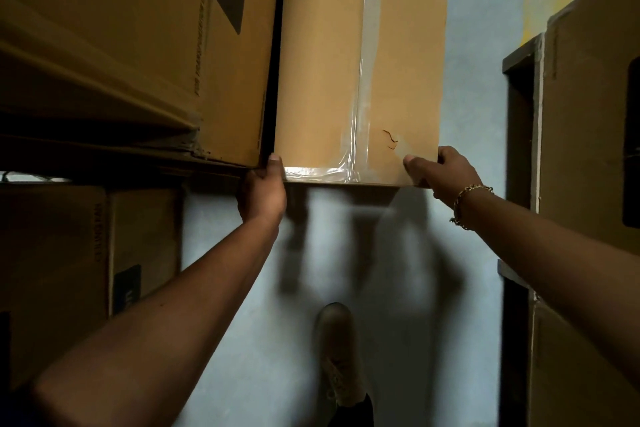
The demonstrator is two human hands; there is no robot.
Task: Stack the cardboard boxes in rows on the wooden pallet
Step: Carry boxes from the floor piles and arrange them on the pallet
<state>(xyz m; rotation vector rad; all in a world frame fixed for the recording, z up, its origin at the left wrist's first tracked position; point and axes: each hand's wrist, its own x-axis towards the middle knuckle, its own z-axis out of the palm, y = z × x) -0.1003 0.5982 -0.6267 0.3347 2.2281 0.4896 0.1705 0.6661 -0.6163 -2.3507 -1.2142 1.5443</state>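
Observation:
A tall plain cardboard box with a clear tape seam down its top fills the upper middle of the head view. Both my hands grip its near edge. My left hand holds the near left corner, thumb on top. My right hand, with a gold bracelet on the wrist, holds the near right corner. The box sits tight against a larger printed cardboard box on its left. No wooden pallet is visible.
Another cardboard box stands lower left under the printed one. More stacked boxes and a dark frame line the right side. Pale blue floor runs between them, with my shoe below the held box.

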